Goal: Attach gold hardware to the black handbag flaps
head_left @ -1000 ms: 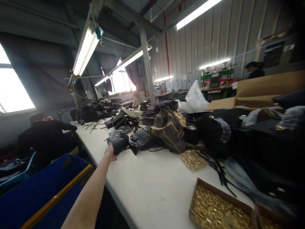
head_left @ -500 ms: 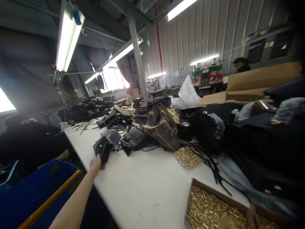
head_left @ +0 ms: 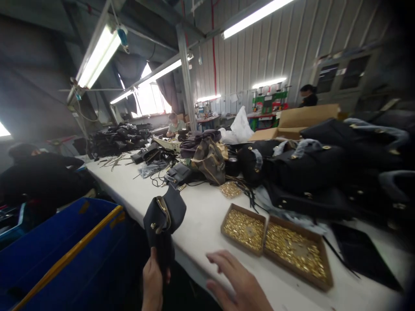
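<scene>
Head view: a black pouch lifted off the workbench.

Left hand (head_left: 152,280) clamps the black pouch (head_left: 164,218) by its lower end, raised over the table edge (head_left: 181,255) for inspection; right hand (head_left: 238,283) hovers spread-fingered beside it, empty, near the divided tray of gold rivets (head_left: 275,242).

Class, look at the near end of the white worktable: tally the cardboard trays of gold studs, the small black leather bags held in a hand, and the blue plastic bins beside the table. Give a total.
Cardboard trays of gold studs: 2
Small black leather bag, held by the left hand: 1
Blue plastic bin: 1
Total: 4
</scene>
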